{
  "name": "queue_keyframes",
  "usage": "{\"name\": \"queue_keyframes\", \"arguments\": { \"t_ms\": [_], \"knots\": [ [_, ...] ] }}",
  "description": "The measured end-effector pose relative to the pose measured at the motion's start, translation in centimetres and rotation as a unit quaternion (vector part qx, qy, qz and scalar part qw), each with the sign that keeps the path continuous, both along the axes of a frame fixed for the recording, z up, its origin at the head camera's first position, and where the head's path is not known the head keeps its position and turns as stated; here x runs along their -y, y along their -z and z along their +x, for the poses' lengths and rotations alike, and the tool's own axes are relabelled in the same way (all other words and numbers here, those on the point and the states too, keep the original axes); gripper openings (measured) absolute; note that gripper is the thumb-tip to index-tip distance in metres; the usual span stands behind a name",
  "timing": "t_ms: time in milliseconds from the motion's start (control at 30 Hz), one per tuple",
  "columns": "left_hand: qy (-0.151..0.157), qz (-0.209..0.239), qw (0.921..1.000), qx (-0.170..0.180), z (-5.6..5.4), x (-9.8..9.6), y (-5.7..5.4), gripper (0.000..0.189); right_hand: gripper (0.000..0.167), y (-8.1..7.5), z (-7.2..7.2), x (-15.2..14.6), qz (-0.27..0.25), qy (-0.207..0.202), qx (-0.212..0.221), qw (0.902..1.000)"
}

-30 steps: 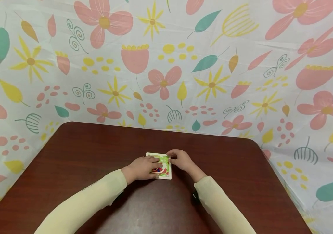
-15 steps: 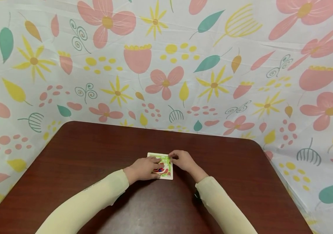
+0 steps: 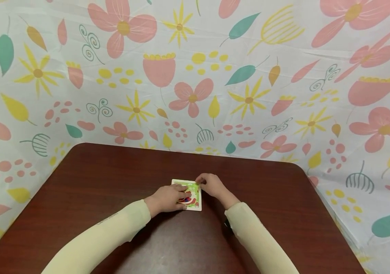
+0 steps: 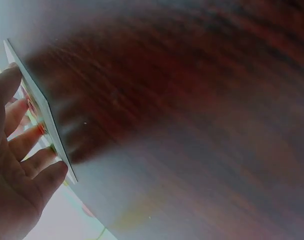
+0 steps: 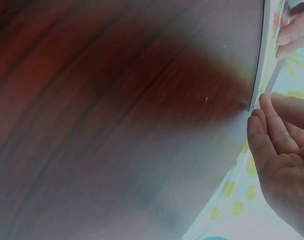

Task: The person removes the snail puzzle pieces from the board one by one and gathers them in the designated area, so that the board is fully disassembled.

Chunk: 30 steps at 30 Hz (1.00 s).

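A flat square picture board (image 3: 198, 203) with a white border and a green, red and blue picture lies on the brown table. My left hand (image 3: 166, 198) rests over its left part, fingers spread across the picture and hiding some of it. In the left wrist view, the left fingers (image 4: 24, 145) lie along the board's edge and face. My right hand (image 3: 214, 186) is at the board's far right corner, its fingers bent and bunched with the thumb close to them. In the right wrist view, the right fingertips (image 5: 264, 97) meet the board's corner; whether they pinch it cannot be told.
The dark wooden table (image 3: 129, 163) extends around the board on all sides. Behind it and at both sides hangs a white cloth (image 3: 195, 57) printed with flowers and leaves. A small dark object (image 3: 228, 225) shows beneath the right sleeve (image 3: 249, 224).
My right thumb and fingers have drawn a little closer together at the board's corner. The left hand and the board stay nearly in place.
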<state>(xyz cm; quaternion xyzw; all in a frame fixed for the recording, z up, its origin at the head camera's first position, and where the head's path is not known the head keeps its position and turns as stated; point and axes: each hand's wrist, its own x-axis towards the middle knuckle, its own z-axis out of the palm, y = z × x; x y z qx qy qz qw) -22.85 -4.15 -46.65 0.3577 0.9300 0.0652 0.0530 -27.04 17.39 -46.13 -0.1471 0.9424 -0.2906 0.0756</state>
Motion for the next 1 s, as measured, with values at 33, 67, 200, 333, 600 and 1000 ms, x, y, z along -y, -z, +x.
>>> {"name": "queue_keyframes", "arguments": {
  "t_ms": [33, 67, 200, 333, 600, 1000],
  "knots": [
    [0.0, -0.001, 1.0, 0.0, 0.1, 0.0, 0.0, 0.05, 0.015, 0.1, -0.1, 0.0, -0.006, 0.005, 0.0, 1.0],
    [-0.001, -0.002, 1.0, 0.001, 0.1, -0.1, -0.1, 0.05, 0.015, 0.2, -0.3, -0.1, -0.013, 0.01, 0.003, 0.9999],
    [0.0, -0.004, 1.0, 0.004, 0.2, -0.2, -0.3, 0.05, 0.014, 0.4, -0.6, -0.2, -0.039, 0.027, 0.019, 0.9987],
    [0.0, -0.008, 0.9999, 0.009, 0.2, -0.2, -0.3, 0.05, 0.014, 0.6, -0.8, -0.2, -0.062, 0.033, 0.041, 0.9967],
    [0.015, -0.001, 0.9999, -0.001, -0.1, 0.0, 0.1, 0.049, 0.019, 0.5, -1.4, -0.2, -0.107, 0.061, 0.081, 0.9891],
    [0.009, 0.004, 0.9999, 0.003, -0.2, 0.2, 0.1, 0.05, 0.022, 0.5, -1.7, -0.1, -0.137, 0.079, 0.107, 0.9817]
  ]
}}
